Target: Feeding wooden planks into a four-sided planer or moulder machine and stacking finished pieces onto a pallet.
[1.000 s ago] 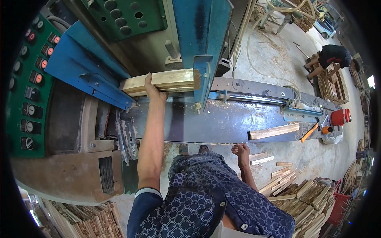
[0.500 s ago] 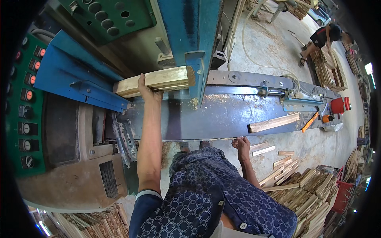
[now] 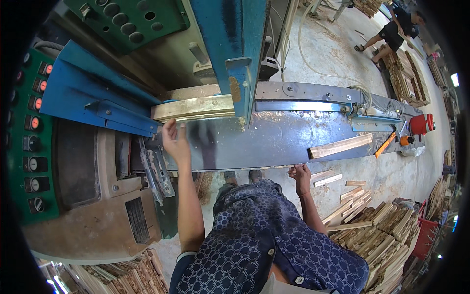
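Note:
Pale wooden strips point(image 3: 198, 107) lie side by side along the back of the dark metal machine table point(image 3: 279, 134). Their right ends reach a blue upright guard point(image 3: 240, 93), and their left ends meet a blue angled chute point(image 3: 98, 93). Just in front of the strips is my left hand point(image 3: 176, 143), its fingers apart and holding nothing. My right hand point(image 3: 300, 175) is curled closed at the table's front edge; no object shows in it. Right of it on the table lies a separate wooden piece point(image 3: 341, 146).
Green control panels with buttons point(image 3: 33, 137) stand at the left. An orange-handled tool point(image 3: 386, 145) and a red container point(image 3: 421, 124) sit at the table's right end. Stacked wood strips point(image 3: 377, 245) lie at lower right. Another person point(image 3: 396, 32) bends by a wood stack at far right.
My left hand has let go of the wooden strips and drawn back toward me. The strips sit slightly farther back and left. My right hand stays at the edge. The other person has shifted.

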Demonstrator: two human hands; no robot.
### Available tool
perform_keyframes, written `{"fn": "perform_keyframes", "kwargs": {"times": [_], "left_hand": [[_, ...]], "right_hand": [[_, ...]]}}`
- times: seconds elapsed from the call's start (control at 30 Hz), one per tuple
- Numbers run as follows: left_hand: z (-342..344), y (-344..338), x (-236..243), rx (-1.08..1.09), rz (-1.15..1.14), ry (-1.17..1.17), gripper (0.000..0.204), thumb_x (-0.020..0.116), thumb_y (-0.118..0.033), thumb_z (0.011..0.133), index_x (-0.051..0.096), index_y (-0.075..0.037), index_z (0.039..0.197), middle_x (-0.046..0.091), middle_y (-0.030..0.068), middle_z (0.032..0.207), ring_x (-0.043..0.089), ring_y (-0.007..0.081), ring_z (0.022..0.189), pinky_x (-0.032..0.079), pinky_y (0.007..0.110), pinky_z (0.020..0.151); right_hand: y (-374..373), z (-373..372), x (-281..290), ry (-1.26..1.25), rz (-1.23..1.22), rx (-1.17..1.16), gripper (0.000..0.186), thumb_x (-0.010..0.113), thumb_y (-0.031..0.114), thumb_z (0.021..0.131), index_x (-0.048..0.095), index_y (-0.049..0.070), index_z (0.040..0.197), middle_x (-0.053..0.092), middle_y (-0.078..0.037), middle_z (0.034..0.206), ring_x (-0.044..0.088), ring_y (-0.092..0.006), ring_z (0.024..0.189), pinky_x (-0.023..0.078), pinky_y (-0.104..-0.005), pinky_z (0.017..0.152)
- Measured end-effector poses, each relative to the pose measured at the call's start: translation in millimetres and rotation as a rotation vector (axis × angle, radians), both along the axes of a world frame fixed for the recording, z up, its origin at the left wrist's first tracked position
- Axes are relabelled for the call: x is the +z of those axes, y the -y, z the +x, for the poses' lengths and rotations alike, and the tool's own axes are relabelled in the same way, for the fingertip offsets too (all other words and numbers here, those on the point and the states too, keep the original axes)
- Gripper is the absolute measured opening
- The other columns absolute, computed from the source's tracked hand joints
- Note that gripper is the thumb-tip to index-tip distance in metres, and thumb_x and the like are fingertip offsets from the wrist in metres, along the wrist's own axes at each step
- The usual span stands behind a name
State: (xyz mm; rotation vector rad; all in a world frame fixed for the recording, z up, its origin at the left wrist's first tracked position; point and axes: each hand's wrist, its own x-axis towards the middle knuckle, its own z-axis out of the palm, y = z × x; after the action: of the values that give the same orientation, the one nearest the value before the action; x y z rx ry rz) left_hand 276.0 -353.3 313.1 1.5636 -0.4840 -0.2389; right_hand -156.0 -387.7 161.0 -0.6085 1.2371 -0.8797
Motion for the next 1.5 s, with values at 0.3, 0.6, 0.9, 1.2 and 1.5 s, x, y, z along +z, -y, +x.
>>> {"fn": "perform_keyframes", "kwargs": {"times": [0.3, 0.6, 0.9, 1.2, 1.5], "left_hand": [[-120.6, -51.5, -68.5, -0.496, 0.212, -0.111, 0.020, 0.069, -0.006, 0.094, 0.071, -0.001, 0.113, 0.075, 0.0051, 0.095, 0.067, 0.0086, 0.083, 0.053, 0.025, 0.075], [-171.8, -195.8, -152.3, -0.941, 0.500, -0.083, 0.024, 0.070, -0.011, 0.094, 0.070, 0.000, 0.115, 0.074, 0.0044, 0.091, 0.067, 0.0088, 0.080, 0.054, 0.027, 0.073], [-189.4, -333.2, -288.7, -1.422, 0.627, 0.093, 0.021, 0.071, -0.004, 0.087, 0.070, 0.003, 0.108, 0.071, 0.0129, 0.088, 0.066, 0.0206, 0.078, 0.053, 0.032, 0.074], [-343.0, -426.5, -268.6, -1.758, 1.092, -0.419, 0.024, 0.067, -0.004, 0.095, 0.062, 0.001, 0.118, 0.072, 0.0159, 0.097, 0.068, 0.0182, 0.077, 0.050, 0.022, 0.060], [-636.8, -481.8, -264.4, -1.999, 1.228, -0.195, 0.045, 0.065, -0.031, 0.099, 0.057, -0.003, 0.134, 0.070, 0.0177, 0.123, 0.070, 0.0301, 0.106, 0.057, 0.041, 0.087]], "right_hand": [[-43.7, -29.5, -6.4, -0.062, 0.015, 0.085, 0.010, 0.061, 0.019, 0.099, 0.063, 0.009, 0.100, 0.072, -0.008, 0.090, 0.069, -0.0157, 0.077, 0.054, -0.0280, 0.070], [-179.7, -80.5, -40.9, -0.191, 0.071, -0.074, 0.013, 0.061, 0.021, 0.099, 0.065, 0.009, 0.104, 0.072, -0.008, 0.090, 0.070, -0.0156, 0.075, 0.055, -0.0293, 0.066], [-492.2, -112.4, -119.2, -0.580, 0.137, -0.172, 0.026, 0.075, 0.023, 0.088, 0.075, 0.000, 0.099, 0.075, -0.009, 0.094, 0.068, -0.0225, 0.094, 0.053, -0.0347, 0.087], [-696.8, -192.9, -135.4, -0.445, 0.303, -0.764, 0.019, 0.066, 0.023, 0.088, 0.072, 0.004, 0.091, 0.073, -0.011, 0.086, 0.070, -0.0201, 0.073, 0.056, -0.0389, 0.068], [-906.4, -274.2, -156.1, -0.428, 0.456, -1.196, 0.023, 0.064, 0.025, 0.087, 0.075, 0.007, 0.097, 0.074, -0.012, 0.089, 0.072, -0.0267, 0.081, 0.055, -0.0408, 0.068]]}}
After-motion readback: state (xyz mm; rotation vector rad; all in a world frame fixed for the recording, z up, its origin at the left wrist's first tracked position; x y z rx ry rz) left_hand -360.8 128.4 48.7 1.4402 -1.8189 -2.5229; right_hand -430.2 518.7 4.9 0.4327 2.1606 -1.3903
